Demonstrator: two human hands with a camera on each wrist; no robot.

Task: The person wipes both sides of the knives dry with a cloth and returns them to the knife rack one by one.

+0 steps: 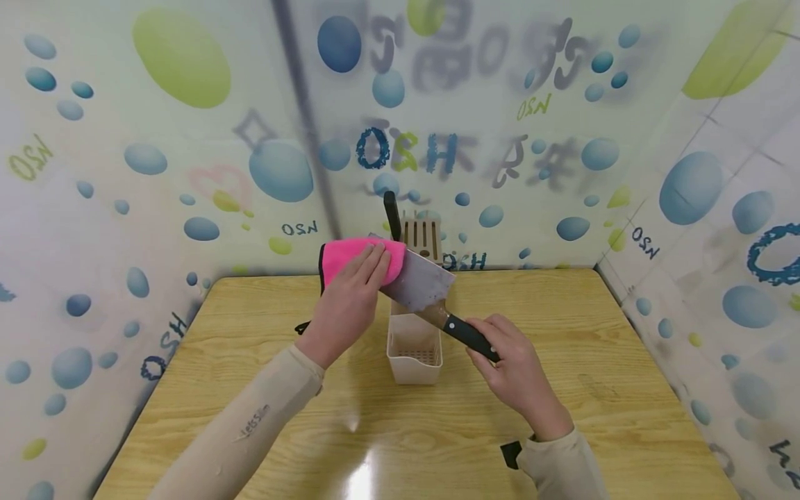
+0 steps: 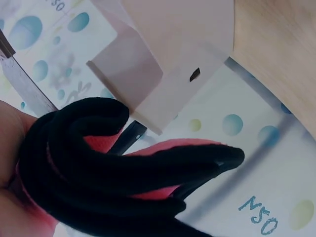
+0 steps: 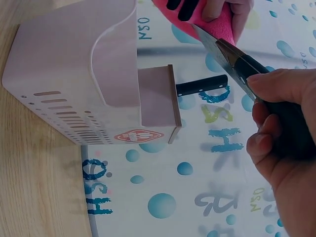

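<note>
My right hand (image 1: pixel 512 364) grips the black riveted handle of a cleaver (image 1: pixel 425 278), its broad blade slanting up to the left. With my left hand (image 1: pixel 346 309) I hold a pink cloth (image 1: pixel 336 262) over the far part of the blade, fingers laid along its upper face. Thumb and fingers close round the folded cloth (image 3: pixel 222 22) in the right wrist view. Its black side (image 2: pixel 133 170) fills much of the left wrist view. Beneath the blade stands a beige knife holder (image 1: pixel 415 373), partly hidden by it. Another knife's black handle (image 1: pixel 392 214) sticks up from the holder's back.
The holder stands on a wood-grain table (image 1: pixel 594 389) with patterned walls (image 1: pixel 537 229) behind and at both sides. A small black loop (image 1: pixel 303 327) shows left of my left hand. Something flat and black (image 1: pixel 510 455) sits beside my right sleeve.
</note>
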